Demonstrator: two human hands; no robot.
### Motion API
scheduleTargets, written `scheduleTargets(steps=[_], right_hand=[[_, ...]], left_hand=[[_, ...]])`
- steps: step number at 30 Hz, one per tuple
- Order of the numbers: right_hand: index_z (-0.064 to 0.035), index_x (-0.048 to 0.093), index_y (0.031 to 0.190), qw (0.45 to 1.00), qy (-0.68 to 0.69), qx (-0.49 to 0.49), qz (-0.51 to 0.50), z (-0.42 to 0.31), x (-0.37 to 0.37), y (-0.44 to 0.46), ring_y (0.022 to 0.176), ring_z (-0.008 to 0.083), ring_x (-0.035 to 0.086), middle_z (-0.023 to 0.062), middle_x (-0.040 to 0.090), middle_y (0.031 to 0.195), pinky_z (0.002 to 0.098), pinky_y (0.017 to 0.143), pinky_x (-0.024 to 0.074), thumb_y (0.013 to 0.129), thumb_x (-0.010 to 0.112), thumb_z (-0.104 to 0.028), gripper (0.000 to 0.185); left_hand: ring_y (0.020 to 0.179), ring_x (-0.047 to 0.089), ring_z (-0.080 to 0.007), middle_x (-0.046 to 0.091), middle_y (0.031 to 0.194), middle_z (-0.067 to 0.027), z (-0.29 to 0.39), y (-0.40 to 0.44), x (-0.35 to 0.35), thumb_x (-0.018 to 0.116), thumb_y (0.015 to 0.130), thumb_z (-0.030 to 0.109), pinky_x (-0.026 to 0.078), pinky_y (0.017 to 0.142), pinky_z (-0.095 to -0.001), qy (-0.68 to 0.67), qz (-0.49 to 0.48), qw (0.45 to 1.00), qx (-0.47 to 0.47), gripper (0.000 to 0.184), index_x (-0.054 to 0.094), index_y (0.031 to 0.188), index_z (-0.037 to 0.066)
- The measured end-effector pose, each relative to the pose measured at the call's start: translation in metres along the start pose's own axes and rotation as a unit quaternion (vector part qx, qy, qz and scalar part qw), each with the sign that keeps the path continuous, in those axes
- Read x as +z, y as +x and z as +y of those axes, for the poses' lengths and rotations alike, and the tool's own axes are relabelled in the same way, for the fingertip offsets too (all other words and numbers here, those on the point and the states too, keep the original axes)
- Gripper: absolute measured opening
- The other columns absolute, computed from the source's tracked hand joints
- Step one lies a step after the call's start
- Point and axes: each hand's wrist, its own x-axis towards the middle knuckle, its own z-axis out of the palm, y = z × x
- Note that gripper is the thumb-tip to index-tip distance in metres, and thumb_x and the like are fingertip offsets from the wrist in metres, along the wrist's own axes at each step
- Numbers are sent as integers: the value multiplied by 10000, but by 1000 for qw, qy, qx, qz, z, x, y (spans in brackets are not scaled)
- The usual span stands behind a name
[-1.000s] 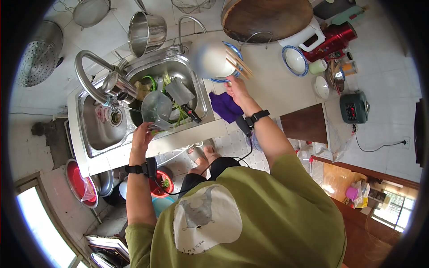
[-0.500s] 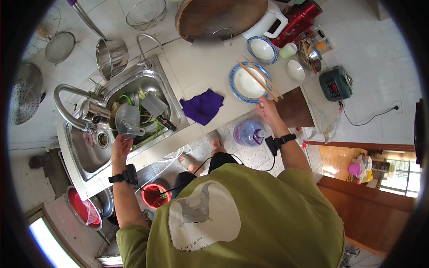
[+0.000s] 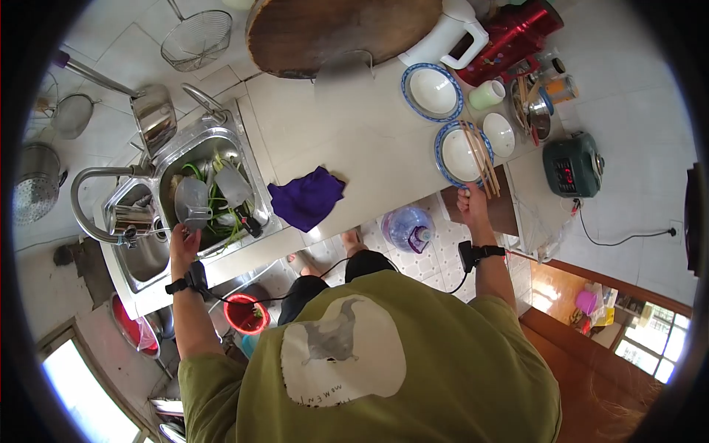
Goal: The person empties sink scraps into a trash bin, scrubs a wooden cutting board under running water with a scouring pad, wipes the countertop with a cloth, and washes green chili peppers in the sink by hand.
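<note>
My right hand (image 3: pixel 473 204) pinches the near rim of a blue-rimmed white bowl (image 3: pixel 459 156) at the counter's right end. Wooden chopsticks (image 3: pixel 480 156) lie across this bowl, their near ends jutting past the rim beside my fingers. At the sink's front edge, my left hand (image 3: pixel 185 242) has its fingers slightly apart, close to the handle of a translucent plastic scoop (image 3: pixel 190 198); I see no firm grip on it. Under and beside the scoop, green vegetables (image 3: pixel 214 196) and a cleaver (image 3: pixel 233 184) with a dark handle lie in the steel sink basin (image 3: pixel 247 151).
A purple cloth (image 3: pixel 307 199) lies on the counter (image 3: pixel 295 133). Another blue-rimmed bowl (image 3: pixel 433 91), a small white bowl (image 3: pixel 498 134), a green cup (image 3: pixel 487 94) and a red thermos (image 3: pixel 517 37) stand at the back right. A curved faucet (image 3: pixel 92 177) arches over the smaller basin.
The bowl with the chopsticks has moved right along the counter in my right hand, away from the purple cloth and closer to the small white bowl. My whole view has shifted; my left hand stays by the sink.
</note>
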Motion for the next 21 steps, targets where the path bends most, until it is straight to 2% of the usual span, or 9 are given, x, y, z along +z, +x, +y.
scheduleTargets(steps=[8, 12, 13, 14, 15, 16, 18, 19, 21], right_hand=[[-93, 573, 845, 999, -20, 13, -24, -21, -15, 13, 446, 60, 381, 0, 564, 659, 229, 409, 271, 968, 634, -282, 233], [-82, 589, 868, 999, -40, 24, -17, -28, -11, 7, 460, 62, 389, 4, 563, 675, 228, 418, 271, 967, 635, -283, 229], [-79, 601, 877, 999, -47, 19, -18, -28, -13, 8, 466, 62, 391, 6, 566, 686, 230, 422, 269, 967, 635, -282, 225], [-75, 612, 887, 998, -52, 15, -19, -28, -13, 8, 473, 63, 393, 8, 569, 697, 232, 425, 266, 967, 636, -280, 222], [-75, 612, 887, 999, -46, 14, -17, -29, -12, 9, 473, 63, 393, 8, 569, 697, 232, 425, 266, 967, 636, -280, 222], [-71, 621, 889, 998, -63, 12, -14, -31, -10, 8, 476, 64, 393, 10, 573, 704, 235, 429, 261, 968, 634, -280, 224], [-67, 631, 891, 997, -77, 14, -4, -30, -12, 4, 478, 65, 392, 12, 576, 711, 238, 432, 256, 968, 632, -280, 227], [-65, 634, 877, 997, -79, 3, -10, -29, -13, 4, 478, 67, 393, 14, 578, 707, 241, 435, 255, 964, 634, -276, 228], [-62, 637, 863, 997, -78, -11, -19, -30, -15, 6, 478, 69, 393, 17, 580, 703, 244, 437, 253, 959, 636, -271, 230]], left_hand=[[997, 653, -285, 644, 1093, -128, -8, 20, 6, 682, 947, 251, 596, 891, -372, 63, 33, 997, -1, 320, 580, 1139, 15], [956, 688, -292, 704, 1112, -156, -3, 27, 17, 667, 952, 266, 583, 872, -365, 164, 49, 983, -68, 372, 629, 1233, 25], [935, 692, -280, 710, 1087, -155, -5, 23, 32, 677, 937, 244, 577, 865, -372, 416, 148, 890, 117, 356, 652, 1222, 31], [914, 695, -269, 717, 1061, -153, -6, 21, 50, 686, 923, 222, 571, 857, -379, 619, 228, 693, 291, 343, 675, 1211, 37], [914, 695, -269, 717, 1061, -153, -3, 14, 80, 686, 923, 222, 571, 857, -379, 622, 225, 690, 295, 343, 675, 1211, 37], [933, 698, -253, 718, 1073, -153, -2, 0, 123, 684, 916, 193, 565, 865, -373, 622, 179, 645, 406, 331, 688, 1216, 53], [985, 705, -216, 726, 1092, -121, -32, -52, 241, 650, 929, 96, 554, 888, -333, 566, 68, 644, 511, 316, 699, 1241, 91], [1018, 704, -192, 728, 1111, -99, -57, -73, 299, 619, 943, 36, 553, 888, -310, 515, -31, 721, 462, 318, 684, 1251, 82], [993, 710, -159, 731, 1075, -61, -94, -104, 399, 588, 992, 53, 565, 834, -295, 472, -282, 763, 340, 298, 656, 1280, 86]])
